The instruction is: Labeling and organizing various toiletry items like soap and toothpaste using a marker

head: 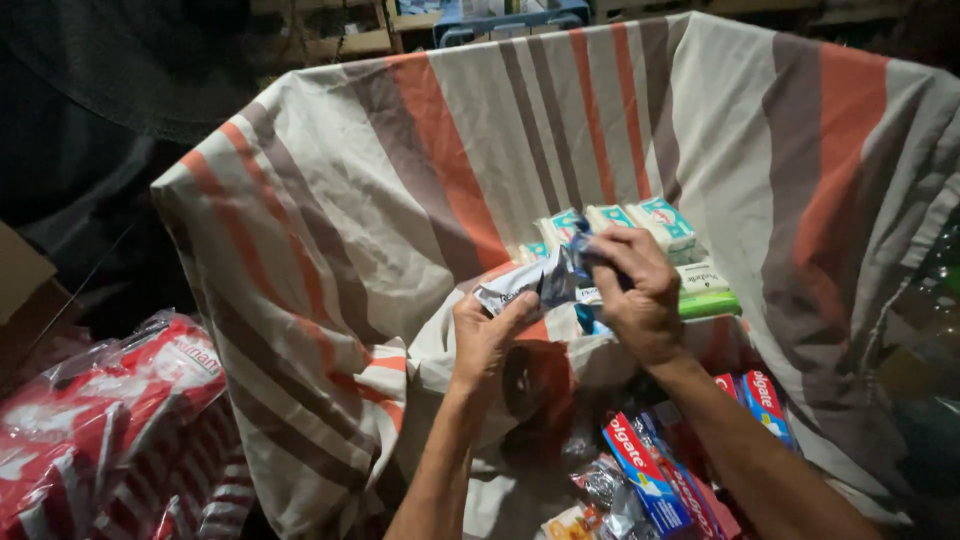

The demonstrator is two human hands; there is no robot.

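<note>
My left hand (487, 335) and my right hand (635, 295) both grip a crinkled silver-and-blue foil packet (545, 280), holding it above a bin lined with striped cloth (400, 200). The left hand pinches its left end. My right-hand fingers curl over its right end. Just behind the packet stand several white-and-teal soap boxes (640, 220) in a row against the cloth. A green-edged pack (708, 295) lies to the right of my right hand.
Red-and-blue toothpaste boxes (650, 475) and small foil sachets (600, 495) lie below my forearms. Red-and-white plastic-wrapped packs (110, 420) are piled at the lower left. A cardboard edge (20, 275) shows at far left. Dark surroundings lie beyond.
</note>
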